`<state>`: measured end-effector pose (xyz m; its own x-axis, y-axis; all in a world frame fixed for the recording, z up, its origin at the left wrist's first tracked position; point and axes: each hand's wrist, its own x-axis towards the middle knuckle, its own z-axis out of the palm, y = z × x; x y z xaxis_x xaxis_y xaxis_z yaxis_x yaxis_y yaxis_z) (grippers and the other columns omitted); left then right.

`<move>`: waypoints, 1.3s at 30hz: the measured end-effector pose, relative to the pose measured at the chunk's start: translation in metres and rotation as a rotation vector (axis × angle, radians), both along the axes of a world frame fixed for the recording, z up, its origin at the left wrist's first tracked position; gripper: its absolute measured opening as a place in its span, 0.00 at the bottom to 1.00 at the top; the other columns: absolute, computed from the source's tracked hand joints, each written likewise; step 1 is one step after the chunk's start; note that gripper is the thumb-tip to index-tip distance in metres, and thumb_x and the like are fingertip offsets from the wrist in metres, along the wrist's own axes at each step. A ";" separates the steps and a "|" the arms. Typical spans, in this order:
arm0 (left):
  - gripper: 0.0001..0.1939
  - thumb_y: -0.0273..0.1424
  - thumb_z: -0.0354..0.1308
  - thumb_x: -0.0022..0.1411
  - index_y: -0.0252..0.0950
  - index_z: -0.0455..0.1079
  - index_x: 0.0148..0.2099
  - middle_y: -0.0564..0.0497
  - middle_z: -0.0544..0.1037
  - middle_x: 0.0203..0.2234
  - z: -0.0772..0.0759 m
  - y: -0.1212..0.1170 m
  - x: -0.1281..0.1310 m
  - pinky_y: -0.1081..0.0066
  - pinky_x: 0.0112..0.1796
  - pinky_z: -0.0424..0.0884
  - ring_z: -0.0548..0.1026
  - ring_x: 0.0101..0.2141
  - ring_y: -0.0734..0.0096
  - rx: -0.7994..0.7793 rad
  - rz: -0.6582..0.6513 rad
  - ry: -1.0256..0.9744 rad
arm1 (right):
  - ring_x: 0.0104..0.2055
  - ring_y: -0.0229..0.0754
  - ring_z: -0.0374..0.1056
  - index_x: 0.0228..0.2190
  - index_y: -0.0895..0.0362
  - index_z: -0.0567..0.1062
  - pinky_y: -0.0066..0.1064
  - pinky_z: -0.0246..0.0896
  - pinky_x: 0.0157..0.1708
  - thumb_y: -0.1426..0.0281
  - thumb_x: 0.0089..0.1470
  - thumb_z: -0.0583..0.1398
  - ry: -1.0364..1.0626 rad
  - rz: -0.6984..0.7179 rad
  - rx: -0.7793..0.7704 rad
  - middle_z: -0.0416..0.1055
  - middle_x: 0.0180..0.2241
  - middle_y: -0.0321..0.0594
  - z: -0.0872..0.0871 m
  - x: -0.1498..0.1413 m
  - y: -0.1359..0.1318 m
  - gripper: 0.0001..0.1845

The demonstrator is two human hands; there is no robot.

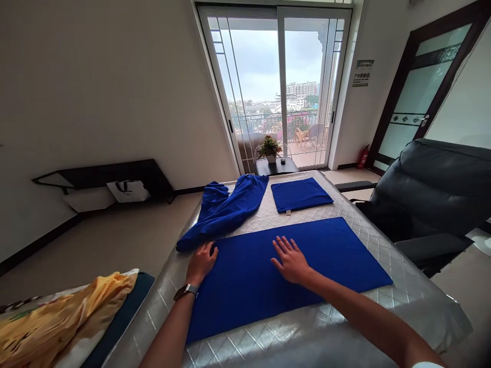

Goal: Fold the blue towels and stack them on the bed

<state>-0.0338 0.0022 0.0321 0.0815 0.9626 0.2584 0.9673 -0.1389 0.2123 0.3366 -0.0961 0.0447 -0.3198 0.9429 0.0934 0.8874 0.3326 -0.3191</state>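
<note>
A large blue cloth (245,286), folded into a flat rectangle, lies on a bed with a silvery quilted cover (245,345). My right hand (290,261) rests palm down near the middle of this cloth, fingers spread. At its far left corner is my left hand (202,263), with a watch on the wrist; its fingers are loosely curved and apart, touching the cloth's edge. Just beyond that hand lies a crumpled blue cloth (233,209). A smaller blue cloth (301,195), folded flat with a white tag at its near edge, lies farther back to the right.
A black armchair (433,189) stands along the bed's right side. At lower left is yellow patterned bedding (69,317). Past the bed's far end, a small dark table (276,166) holds a potted plant (270,148) before sliding glass doors. A black bench (115,184) stands by the left wall.
</note>
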 end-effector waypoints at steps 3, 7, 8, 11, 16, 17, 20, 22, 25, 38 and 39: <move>0.29 0.41 0.40 0.70 0.30 0.70 0.61 0.38 0.75 0.58 -0.001 -0.001 -0.001 0.56 0.61 0.65 0.72 0.59 0.51 -0.001 -0.005 0.004 | 0.76 0.47 0.31 0.72 0.55 0.47 0.46 0.25 0.72 0.45 0.68 0.39 0.018 0.045 -0.074 0.34 0.74 0.41 -0.010 -0.014 -0.012 0.42; 0.29 0.42 0.40 0.71 0.31 0.70 0.61 0.39 0.76 0.58 -0.003 -0.001 -0.002 0.57 0.62 0.64 0.71 0.59 0.54 0.009 -0.012 0.003 | 0.76 0.46 0.29 0.72 0.55 0.45 0.47 0.23 0.72 0.43 0.67 0.37 -0.029 -0.030 -0.126 0.33 0.74 0.41 -0.018 0.019 -0.016 0.43; 0.28 0.42 0.40 0.71 0.32 0.70 0.61 0.40 0.76 0.58 -0.004 -0.001 -0.002 0.57 0.61 0.65 0.72 0.59 0.54 0.013 -0.010 0.002 | 0.76 0.46 0.29 0.72 0.54 0.45 0.47 0.23 0.72 0.43 0.67 0.37 -0.048 -0.062 -0.130 0.33 0.74 0.40 -0.020 0.034 -0.016 0.43; 0.28 0.42 0.40 0.71 0.32 0.70 0.60 0.40 0.76 0.57 -0.007 0.001 -0.004 0.55 0.60 0.66 0.72 0.58 0.53 0.019 -0.004 -0.002 | 0.76 0.46 0.31 0.72 0.53 0.44 0.48 0.24 0.72 0.42 0.66 0.36 -0.111 -0.212 -0.125 0.34 0.74 0.38 -0.029 0.091 -0.018 0.43; 0.27 0.42 0.41 0.70 0.33 0.70 0.60 0.41 0.76 0.57 -0.011 0.005 -0.006 0.57 0.61 0.64 0.72 0.59 0.54 0.029 -0.007 0.000 | 0.76 0.47 0.33 0.72 0.56 0.47 0.49 0.29 0.72 0.44 0.66 0.36 -0.225 -0.507 -0.101 0.37 0.74 0.40 -0.050 0.204 -0.027 0.43; 0.27 0.42 0.41 0.70 0.33 0.70 0.59 0.41 0.76 0.57 -0.012 0.006 -0.006 0.58 0.61 0.65 0.72 0.59 0.54 0.032 -0.008 0.003 | 0.76 0.47 0.34 0.72 0.56 0.47 0.49 0.30 0.72 0.45 0.66 0.36 -0.236 -0.550 -0.092 0.37 0.74 0.41 -0.054 0.224 -0.029 0.43; 0.27 0.42 0.40 0.70 0.33 0.70 0.59 0.41 0.77 0.56 -0.011 0.006 -0.006 0.58 0.60 0.66 0.73 0.57 0.54 0.045 -0.011 0.016 | 0.75 0.48 0.36 0.72 0.57 0.46 0.49 0.33 0.72 0.47 0.67 0.37 -0.230 -0.616 -0.062 0.40 0.74 0.42 -0.066 0.264 -0.036 0.42; 0.27 0.42 0.40 0.70 0.32 0.71 0.58 0.41 0.77 0.56 -0.010 0.006 -0.004 0.58 0.60 0.65 0.72 0.57 0.54 0.063 -0.014 0.031 | 0.75 0.48 0.38 0.72 0.58 0.48 0.48 0.34 0.72 0.49 0.67 0.38 -0.221 -0.608 -0.038 0.43 0.74 0.43 -0.069 0.274 -0.039 0.41; 0.27 0.41 0.41 0.69 0.31 0.72 0.56 0.39 0.76 0.56 -0.007 0.003 0.000 0.57 0.61 0.63 0.70 0.59 0.52 0.104 -0.015 0.059 | 0.74 0.49 0.45 0.70 0.58 0.56 0.46 0.41 0.71 0.50 0.68 0.40 -0.204 -0.579 0.001 0.50 0.72 0.44 -0.062 0.276 -0.038 0.39; 0.17 0.29 0.47 0.68 0.34 0.76 0.51 0.39 0.80 0.50 0.014 -0.018 0.063 0.55 0.54 0.68 0.75 0.51 0.52 0.251 -0.216 0.302 | 0.58 0.48 0.69 0.56 0.57 0.76 0.32 0.61 0.56 0.66 0.67 0.53 -0.168 -0.532 -0.095 0.71 0.60 0.48 -0.002 0.302 0.090 0.22; 0.16 0.29 0.48 0.68 0.35 0.75 0.51 0.41 0.80 0.50 0.013 -0.022 0.083 0.56 0.54 0.68 0.76 0.51 0.54 0.255 -0.262 0.300 | 0.56 0.49 0.71 0.55 0.56 0.77 0.34 0.63 0.54 0.65 0.67 0.53 -0.172 -0.539 -0.109 0.74 0.57 0.49 -0.003 0.303 0.095 0.21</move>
